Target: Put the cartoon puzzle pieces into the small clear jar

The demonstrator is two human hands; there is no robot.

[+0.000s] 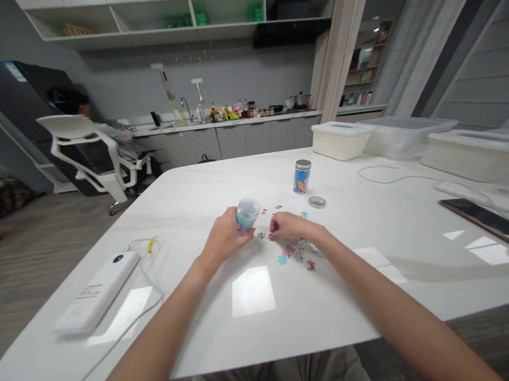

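My left hand is wrapped round a clear plastic jar with a blue and pink label, tilted a little above the table. To its right, my right hand has its fingertips pinched at a small pink jigsaw puzzle piece at the tabletop. Another puzzle piece lies between the two hands. A loose heap of colourful puzzle pieces is spread beneath and beside my right wrist, partly hidden by the forearm. Beyond the right hand lies a round silver lid. A second jar, blue with its lid on, stands upright behind it.
On the white table, a white power strip with a cable lies at the left. A phone rests at the right, near plastic storage boxes. A person sits in a white chair beyond the table.
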